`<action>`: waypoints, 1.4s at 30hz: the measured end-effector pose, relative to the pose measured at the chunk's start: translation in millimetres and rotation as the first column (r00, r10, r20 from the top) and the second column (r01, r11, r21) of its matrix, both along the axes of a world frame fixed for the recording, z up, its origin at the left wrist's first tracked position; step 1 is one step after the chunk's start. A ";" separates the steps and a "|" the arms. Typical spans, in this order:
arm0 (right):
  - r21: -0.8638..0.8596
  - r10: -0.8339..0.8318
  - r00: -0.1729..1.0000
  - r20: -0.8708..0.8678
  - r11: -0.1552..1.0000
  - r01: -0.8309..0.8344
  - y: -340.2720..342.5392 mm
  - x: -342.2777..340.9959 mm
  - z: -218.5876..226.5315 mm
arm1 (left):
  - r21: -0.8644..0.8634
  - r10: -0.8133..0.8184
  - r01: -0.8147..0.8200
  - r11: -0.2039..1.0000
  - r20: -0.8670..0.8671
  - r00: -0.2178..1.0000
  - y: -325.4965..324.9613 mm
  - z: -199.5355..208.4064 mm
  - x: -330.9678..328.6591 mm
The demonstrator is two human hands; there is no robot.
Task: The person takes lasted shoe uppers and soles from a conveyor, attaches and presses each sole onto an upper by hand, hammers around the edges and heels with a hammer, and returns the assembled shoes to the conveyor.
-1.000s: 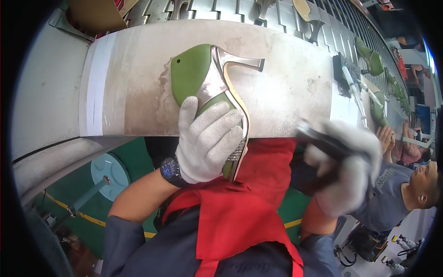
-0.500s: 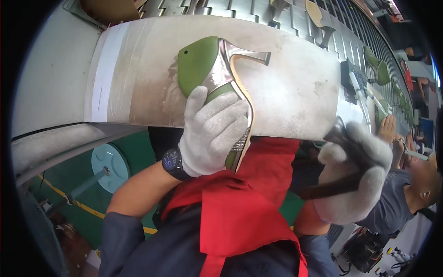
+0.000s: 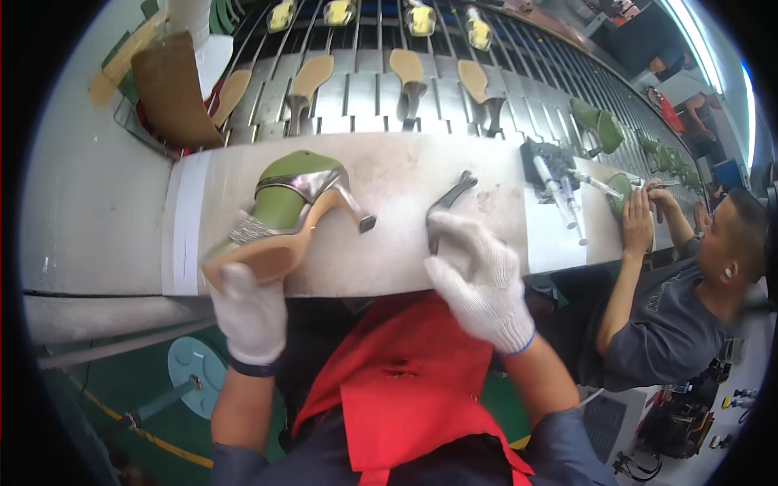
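A green and metallic-pewter high-heeled shoe [image 3: 285, 198] lies tilted at the left of the pale worktable [image 3: 381, 267], tan sole towards me, heel pointing right. My gloved left hand [image 3: 253, 312] is closed on its toe end, thumb against the sole; the other fingers are mostly hidden. Right of the shoe is a dark, curved metal tool [image 3: 455, 194] with a small knob at its far end. My gloved right hand [image 3: 480, 275] has its curled fingers and thumb at the tool's near end. The glove hides part of the tool, so its exact kind is unclear.
Behind the table, a slatted conveyor [image 3: 356, 97] carries several shoes, soles up. White-handled brushes or pens [image 3: 559, 190] rest on a dark block at the right. A co-worker [image 3: 673, 308] handles a green shoe there. A brown box-like piece [image 3: 174, 89] stands far left.
My view has shifted, showing more of the conveyor. The shoe has turned so its sole faces me, with my left hand now at its toe. My right hand brought the dark tool over the table.
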State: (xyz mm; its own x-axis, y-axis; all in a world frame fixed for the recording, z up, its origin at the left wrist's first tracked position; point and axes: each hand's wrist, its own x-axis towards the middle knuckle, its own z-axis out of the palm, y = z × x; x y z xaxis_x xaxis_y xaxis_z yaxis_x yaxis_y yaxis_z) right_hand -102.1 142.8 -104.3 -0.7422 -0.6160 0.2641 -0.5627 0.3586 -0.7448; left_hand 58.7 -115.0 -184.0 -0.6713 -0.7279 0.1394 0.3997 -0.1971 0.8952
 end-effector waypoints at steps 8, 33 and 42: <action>-0.636 0.708 0.017 0.706 0.623 0.455 -27.2 28.5 -21.5 | 0.270 -0.593 0.667 0.694 -0.311 0.743 -26.1 21.4 -16.0; 0.687 -0.099 0.925 -0.366 0.642 0.341 -68.9 -338.3 46.1 | -0.939 0.069 0.319 0.126 0.329 0.942 25.6 13.7 -62.5; 0.824 -0.248 0.919 -0.307 0.414 0.387 -77.6 -473.3 -31.5 | -0.897 -0.037 0.388 0.211 0.390 0.920 16.1 24.4 -76.0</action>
